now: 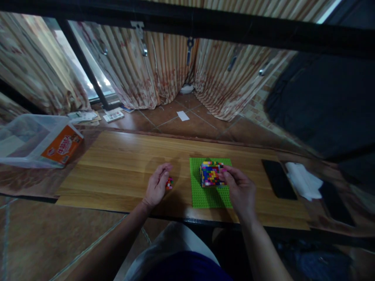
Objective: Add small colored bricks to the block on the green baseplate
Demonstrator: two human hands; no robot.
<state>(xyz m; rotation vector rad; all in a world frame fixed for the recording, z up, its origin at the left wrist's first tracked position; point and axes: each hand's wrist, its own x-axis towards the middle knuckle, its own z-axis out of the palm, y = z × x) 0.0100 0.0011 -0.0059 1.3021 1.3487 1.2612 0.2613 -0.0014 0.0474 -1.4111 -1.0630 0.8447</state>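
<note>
A green baseplate point(205, 195) lies on a low wooden table point(117, 164). On it stands a block of many-coloured small bricks point(211, 173). My right hand point(240, 189) rests at the block's right side, its fingers pinched on a small pink brick at the block's upper right corner. My left hand point(156, 185) lies on the table to the left of the plate, fingers curled around a few small loose bricks point(169, 182).
A black phone point(278, 179) and a white cloth point(303, 180) lie on the table's right end. A clear plastic bag with an orange label point(60, 148) sits at the left. Papers point(113, 115) lie on the tiled floor by the curtains.
</note>
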